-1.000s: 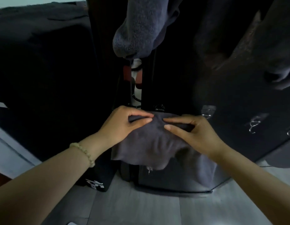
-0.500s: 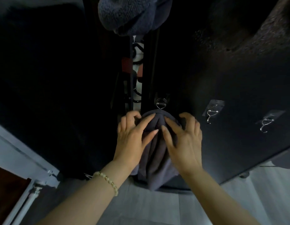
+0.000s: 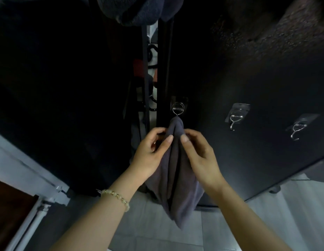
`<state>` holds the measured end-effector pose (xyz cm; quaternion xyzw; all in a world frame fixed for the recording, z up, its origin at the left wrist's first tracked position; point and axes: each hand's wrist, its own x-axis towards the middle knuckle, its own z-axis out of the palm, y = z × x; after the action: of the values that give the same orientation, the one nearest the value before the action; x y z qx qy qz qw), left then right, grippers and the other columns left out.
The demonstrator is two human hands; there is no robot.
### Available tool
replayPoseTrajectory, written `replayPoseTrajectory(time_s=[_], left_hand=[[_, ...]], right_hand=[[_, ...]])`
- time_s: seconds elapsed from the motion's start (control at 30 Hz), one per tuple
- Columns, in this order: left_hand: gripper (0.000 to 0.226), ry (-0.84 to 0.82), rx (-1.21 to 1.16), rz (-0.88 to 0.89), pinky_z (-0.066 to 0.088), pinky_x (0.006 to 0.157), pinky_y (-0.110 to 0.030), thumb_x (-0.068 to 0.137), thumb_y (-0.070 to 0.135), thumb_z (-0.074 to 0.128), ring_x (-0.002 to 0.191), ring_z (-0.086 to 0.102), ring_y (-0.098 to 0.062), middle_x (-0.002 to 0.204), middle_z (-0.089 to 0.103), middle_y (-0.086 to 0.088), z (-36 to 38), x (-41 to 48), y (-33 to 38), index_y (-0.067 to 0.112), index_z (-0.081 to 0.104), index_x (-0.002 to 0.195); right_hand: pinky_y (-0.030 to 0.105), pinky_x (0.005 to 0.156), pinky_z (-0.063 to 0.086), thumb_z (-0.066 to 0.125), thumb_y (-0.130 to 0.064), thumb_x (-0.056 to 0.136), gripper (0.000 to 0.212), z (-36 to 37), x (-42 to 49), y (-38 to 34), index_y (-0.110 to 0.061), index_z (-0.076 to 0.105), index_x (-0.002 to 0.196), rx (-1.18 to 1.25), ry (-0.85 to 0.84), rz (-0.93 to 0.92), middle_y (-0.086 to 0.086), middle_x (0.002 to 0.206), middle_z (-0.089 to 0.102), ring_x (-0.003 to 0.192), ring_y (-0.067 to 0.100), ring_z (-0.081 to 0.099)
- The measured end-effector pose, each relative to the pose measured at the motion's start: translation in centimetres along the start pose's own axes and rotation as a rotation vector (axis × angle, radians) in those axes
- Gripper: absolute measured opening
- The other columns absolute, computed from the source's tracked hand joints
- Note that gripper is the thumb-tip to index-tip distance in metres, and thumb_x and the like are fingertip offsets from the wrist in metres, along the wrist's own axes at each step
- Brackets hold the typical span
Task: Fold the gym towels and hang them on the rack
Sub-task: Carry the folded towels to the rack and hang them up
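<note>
- Dark panel (image 3: 248,87): upright, fills the centre and right of the view; its left edge borders a narrow vertical gap (image 3: 152,73); its face is open to the right of the towel
- Floor (image 3: 154,232): pale grey tiles below the panel's bottom edge; the towel's lower tip shows against it
- Towel (image 3: 177,178): one, grey, hung from the leftmost hook; bunched narrow at the top, spreading in long folds below
- Cloth bundle (image 3: 135,9): one, dark, at the top edge, well apart from both hands
- Left hand (image 3: 150,153): grip closed on the towel's left edge just below the hook
- Right hand (image 3: 201,154): grip pinching the towel's right edge, level with the left
- Hooks: three counted, metal, in a row on the panel; first (image 3: 177,110) carries the towel, second (image 3: 236,117) and third (image 3: 298,127) stand free
- Bracelet (image 3: 116,195): one, pale beads, on the left wrist
</note>
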<state>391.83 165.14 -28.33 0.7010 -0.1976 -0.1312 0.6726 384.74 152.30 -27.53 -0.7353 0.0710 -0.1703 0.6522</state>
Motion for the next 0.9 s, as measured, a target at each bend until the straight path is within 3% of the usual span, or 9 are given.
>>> replayPoseTrajectory(time_s=[0.13, 0.27, 0.37, 0.47, 0.57, 0.63, 0.7, 0.77, 0.9], left_hand=[[0.023, 0.056, 0.033, -0.020, 0.052, 0.081, -0.020, 0.089, 0.029, 0.060, 0.094, 0.066, -0.009, 0.096, 0.070, -0.001, -0.3, 0.3, -1.2, 0.014, 0.064, 0.106], [0.024, 0.069, 0.174, 0.011, 0.051, 0.080, -0.022, 0.090, 0.033, 0.059, 0.091, 0.067, -0.008, 0.093, 0.071, 0.001, -0.8, 1.2, -2.4, 0.016, 0.066, 0.105], [0.025, 0.080, 0.254, 0.037, 0.048, 0.078, -0.019, 0.090, 0.035, 0.057, 0.088, 0.065, -0.003, 0.091, 0.069, 0.008, -1.6, 0.6, -2.9, 0.017, 0.065, 0.105], [0.048, 0.116, 0.419, 0.025, 0.043, 0.081, -0.013, 0.085, 0.053, 0.051, 0.101, 0.056, -0.002, 0.109, 0.059, 0.013, -2.7, -2.5, -4.0, 0.025, 0.056, 0.123], [0.053, 0.188, 0.663, 0.172, 0.042, 0.091, -0.021, 0.092, 0.054, 0.045, 0.116, 0.047, -0.006, 0.130, 0.046, 0.009, -3.8, -7.7, -5.9, 0.023, 0.046, 0.135], [0.057, 0.052, 0.784, 0.202, 0.038, 0.099, -0.023, 0.091, 0.053, 0.040, 0.120, 0.045, -0.010, 0.134, 0.046, 0.006, -3.8, -11.1, -7.4, 0.020, 0.045, 0.137], [0.061, -0.144, 0.895, 0.183, 0.036, 0.104, -0.028, 0.089, 0.054, 0.040, 0.122, 0.044, -0.011, 0.136, 0.049, 0.006, -3.0, -14.0, -8.7, 0.020, 0.044, 0.138], [0.064, -0.339, 1.037, 0.174, 0.032, 0.105, -0.030, 0.087, 0.055, 0.041, 0.124, 0.044, -0.013, 0.137, 0.054, 0.002, -1.3, -15.9, -9.5, 0.018, 0.047, 0.138], [0.076, -0.552, 1.234, 0.211, 0.009, 0.111, -0.031, 0.086, 0.062, 0.026, 0.138, 0.037, -0.020, 0.150, 0.039, -0.001, 4.9, -17.6, -8.9, 0.016, 0.037, 0.146]], right_hand=[[0.016, 0.084, 0.050, 0.066, -0.017, 0.089, 0.024, -0.2, 0.7, 0.7, -0.016, 0.060, 0.112, -0.077, 0.015, -0.054, -0.011, 0.101, 0.068, 0.099, 0.002, 0.064], [0.015, 0.080, 0.049, 0.068, -0.018, 0.087, 0.022, -0.1, 1.6, 1.6, -0.013, 0.062, 0.108, -0.127, 0.056, -0.049, -0.009, 0.098, 0.068, 0.094, 0.002, 0.064], [0.023, 0.086, 0.052, 0.068, -0.023, 0.088, 0.023, -0.6, 1.4, 1.9, -0.015, 0.063, 0.109, -0.169, 0.037, -0.017, -0.007, 0.100, 0.069, 0.097, 0.005, 0.064], [0.030, 0.093, 0.052, 0.063, -0.039, 0.088, 0.037, -1.7, -0.6, 2.5, -0.021, 0.060, 0.121, -0.241, 0.049, 0.073, -0.009, 0.112, 0.066, 0.105, 0.003, 0.062], [0.021, 0.099, 0.040, 0.052, -0.049, 0.090, 0.052, -3.8, -5.1, 3.9, -0.031, 0.045, 0.138, -0.488, 0.096, 0.174, -0.011, 0.140, 0.047, 0.124, 0.002, 0.046], [0.023, 0.104, 0.034, 0.048, -0.048, 0.093, 0.056, -5.8, -9.1, 4.7, -0.031, 0.035, 0.145, -0.714, 0.080, 0.240, -0.010, 0.151, 0.032, 0.134, 0.009, 0.037], [0.034, 0.114, 0.029, 0.044, -0.049, 0.094, 0.061, -7.8, -13.5, 5.4, -0.031, 0.025, 0.149, -0.904, 0.024, 0.338, -0.007, 0.158, 0.021, 0.142, 0.016, 0.027], [0.037, 0.120, 0.013, 0.039, -0.051, 0.096, 0.065, -10.0, -18.2, 6.1, -0.031, 0.012, 0.152, -1.067, -0.052, 0.452, -0.005, 0.161, 0.008, 0.148, 0.019, 0.009], [0.037, 0.120, -0.004, 0.026, -0.063, 0.094, 0.071, -14.2, -27.1, 6.4, -0.033, -0.005, 0.151, -1.187, -0.082, 0.629, -0.006, 0.161, -0.010, 0.147, 0.017, -0.013]])
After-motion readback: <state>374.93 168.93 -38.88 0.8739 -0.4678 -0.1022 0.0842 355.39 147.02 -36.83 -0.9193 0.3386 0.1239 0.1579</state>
